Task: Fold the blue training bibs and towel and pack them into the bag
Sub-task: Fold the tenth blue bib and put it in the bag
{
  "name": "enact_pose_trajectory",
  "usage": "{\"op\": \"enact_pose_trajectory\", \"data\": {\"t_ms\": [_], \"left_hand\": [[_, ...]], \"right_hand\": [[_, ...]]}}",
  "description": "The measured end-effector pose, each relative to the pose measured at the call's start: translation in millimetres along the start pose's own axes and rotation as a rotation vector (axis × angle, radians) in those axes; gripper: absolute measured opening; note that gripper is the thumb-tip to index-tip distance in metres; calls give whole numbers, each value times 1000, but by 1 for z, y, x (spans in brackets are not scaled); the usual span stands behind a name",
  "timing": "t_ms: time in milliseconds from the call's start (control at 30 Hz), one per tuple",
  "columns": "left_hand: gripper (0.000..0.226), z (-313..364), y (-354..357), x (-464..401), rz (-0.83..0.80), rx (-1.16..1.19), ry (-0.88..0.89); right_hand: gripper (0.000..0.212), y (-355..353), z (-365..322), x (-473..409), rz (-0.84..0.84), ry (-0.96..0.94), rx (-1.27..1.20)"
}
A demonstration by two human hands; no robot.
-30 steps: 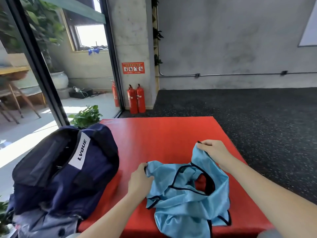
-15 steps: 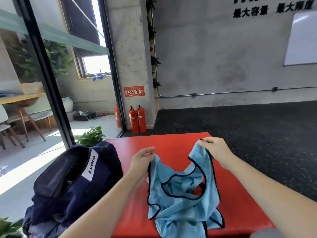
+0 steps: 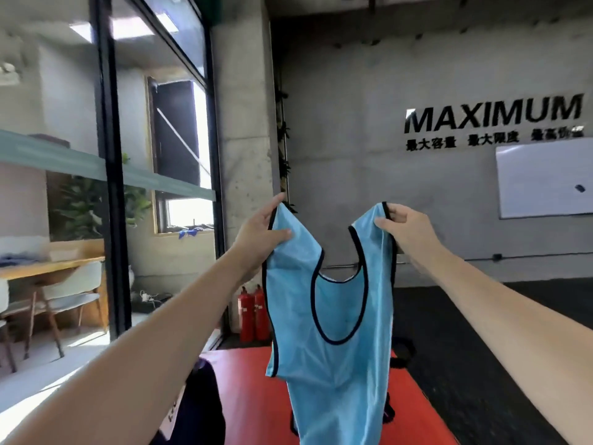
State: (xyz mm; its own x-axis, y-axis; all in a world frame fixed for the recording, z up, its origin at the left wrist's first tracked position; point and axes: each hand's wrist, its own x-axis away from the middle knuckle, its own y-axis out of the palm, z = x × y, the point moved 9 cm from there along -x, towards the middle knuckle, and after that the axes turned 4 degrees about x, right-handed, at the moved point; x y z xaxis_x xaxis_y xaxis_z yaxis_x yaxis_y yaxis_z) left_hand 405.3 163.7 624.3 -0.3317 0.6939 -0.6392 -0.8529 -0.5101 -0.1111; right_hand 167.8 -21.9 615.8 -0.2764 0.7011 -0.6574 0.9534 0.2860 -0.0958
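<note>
Hanging light-blue bib [image 3: 333, 316], black-trimmed, pinched by left hand [image 3: 256, 232], right hand [image 3: 404, 229]

— What sort of place is this?
— A gym: red mat [image 3: 256, 399], dark rubber floor [image 3: 481, 364], "MAXIMUM" lettering [image 3: 492, 114] on a concrete wall, a whiteboard [image 3: 542, 178].
— Anything else?
— Fire extinguishers [image 3: 253, 316] by the pillar.

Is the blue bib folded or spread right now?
Spread: the blue bib hangs full length, left hand and right hand pinching its shoulder straps.
</note>
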Motion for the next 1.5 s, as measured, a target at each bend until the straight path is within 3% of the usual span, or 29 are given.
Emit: {"op": "enact_pose_trajectory", "data": {"t_ms": [200, 300, 400, 533, 767, 1033, 1200, 1400, 1500], "left_hand": [[80, 79, -33, -20, 119, -119, 106], [59, 103, -57, -23, 255, -225, 164], [43, 104, -71, -23, 325, -250, 169], [42, 70, -77, -30, 321, -261, 126], [63, -70, -82, -68, 235, -438, -5], [74, -294, -87, -99, 93, -510, -230], [75, -417, -81, -98, 91, -512, -401], [71, -519, -66, -57, -3, -552, -552], [64, -543, -59, -24, -67, -635, -625]], "right_hand": [[15, -26, -75, -16, 41, -100, 15], [21, -37, -94, -19, 70, -144, 69], [25, -41, -93, -21, 81, -147, 83], [27, -28, -66, -30, 52, -112, 118], [33, 31, 47, -61, -42, -12, 213], [29, 106, 248, -83, -157, 194, 260], [26, 145, 380, -83, -239, 327, 338], [43, 179, 496, -32, -364, 510, 480], [37, 188, 515, 4, -452, 526, 513]]}}
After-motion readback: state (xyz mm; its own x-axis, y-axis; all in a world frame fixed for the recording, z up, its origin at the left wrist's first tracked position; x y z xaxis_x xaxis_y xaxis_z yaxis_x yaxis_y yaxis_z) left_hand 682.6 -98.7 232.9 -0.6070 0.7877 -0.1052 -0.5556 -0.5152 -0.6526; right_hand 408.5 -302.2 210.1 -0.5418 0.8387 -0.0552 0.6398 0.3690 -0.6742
